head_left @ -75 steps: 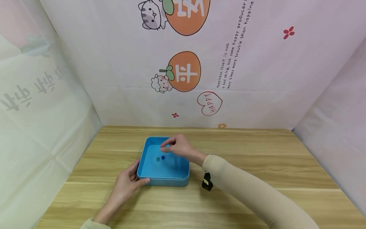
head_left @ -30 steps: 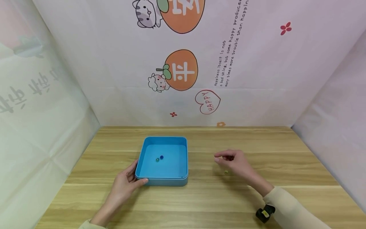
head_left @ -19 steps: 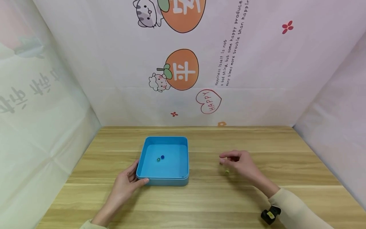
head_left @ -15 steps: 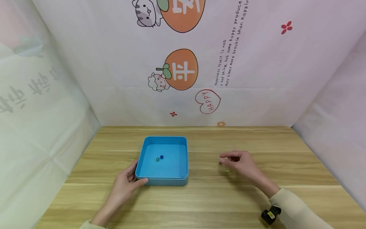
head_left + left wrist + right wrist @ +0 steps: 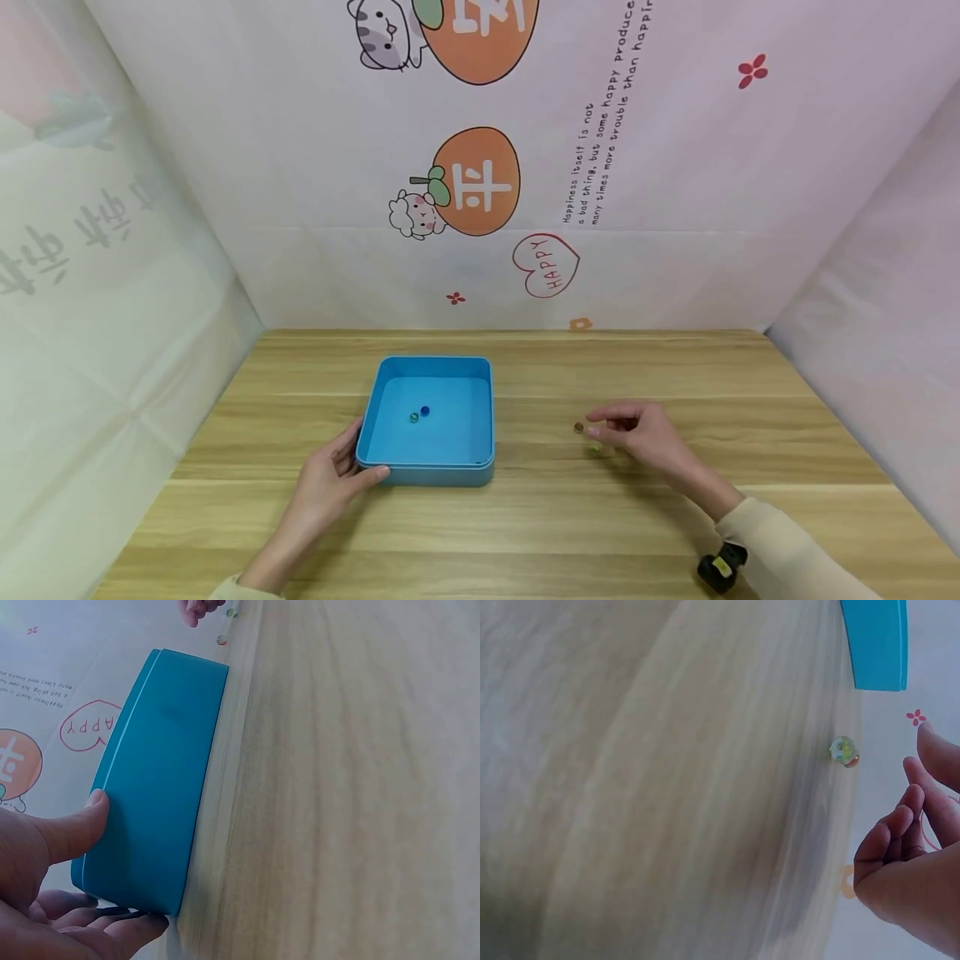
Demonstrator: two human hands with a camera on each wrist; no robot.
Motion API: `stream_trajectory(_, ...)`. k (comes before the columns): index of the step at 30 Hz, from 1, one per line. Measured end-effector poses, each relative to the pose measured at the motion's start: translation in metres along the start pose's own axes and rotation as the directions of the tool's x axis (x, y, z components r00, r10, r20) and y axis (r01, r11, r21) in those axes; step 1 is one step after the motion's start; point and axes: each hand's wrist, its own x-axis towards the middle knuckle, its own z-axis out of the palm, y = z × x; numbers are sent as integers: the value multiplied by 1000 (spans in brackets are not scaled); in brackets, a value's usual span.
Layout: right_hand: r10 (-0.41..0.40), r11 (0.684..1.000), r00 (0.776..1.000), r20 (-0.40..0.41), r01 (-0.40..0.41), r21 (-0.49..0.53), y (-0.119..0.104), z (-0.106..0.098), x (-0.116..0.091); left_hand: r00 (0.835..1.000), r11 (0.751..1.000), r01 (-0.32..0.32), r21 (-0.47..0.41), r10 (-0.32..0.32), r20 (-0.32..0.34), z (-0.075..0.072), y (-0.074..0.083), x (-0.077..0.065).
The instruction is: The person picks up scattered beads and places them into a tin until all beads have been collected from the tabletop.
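Free lane between blue box [image 5: 442, 477] and brown marble [image 5: 578, 427]; box blocks low leftward path.

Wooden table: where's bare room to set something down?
Free: the table between the blue box and brown marble; the stretch nearer than the box; right of the right hand. Crowded: around that hand, brown marble and green marble; the box's near-left corner, held by the left hand.

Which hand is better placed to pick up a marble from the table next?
Probably the right hand: it is close beside the brown marble and the green marble, with nothing visible in its grasp. The left hand grips the blue box, on the side away from those marbles.
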Motion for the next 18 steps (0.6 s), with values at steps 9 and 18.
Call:
stream_trajectory(9,-11,1000,1000,7,11,-29,6,-1,-3,1000,1000,3,-24,-3,3,1,3,-2)
stream_trajectory(18,33,998,999,9,-32,-57,9,-2,-6,1000,999,2,-32,-2,-6,0,3,-3)
